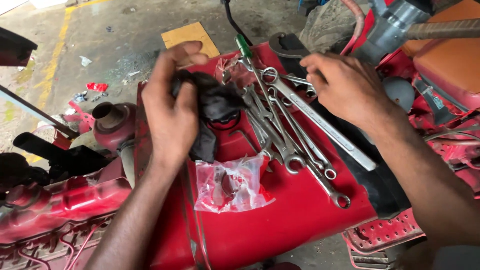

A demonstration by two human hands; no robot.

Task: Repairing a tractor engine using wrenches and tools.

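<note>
Two hands at work over a spread of spanners on a red tractor cover.

We see the left hand (172,107) closed around a crumpled black rag (212,110), its fingers curled over the cloth and holding it just above the red metal cover (280,220). The right hand (345,87) rests on the upper end of the pile of steel spanners (292,132), its fingers bent down among the ring ends; we cannot tell whether it grips one. The spanners lie fanned across the cover, touching one another, with a green-handled screwdriver (244,46) at the top of the heap. A clear plastic bag with small metal parts (231,182) lies on the cover just below the rag. A rusty exhaust pipe (107,114) stands to the left, beside the cover.
</note>
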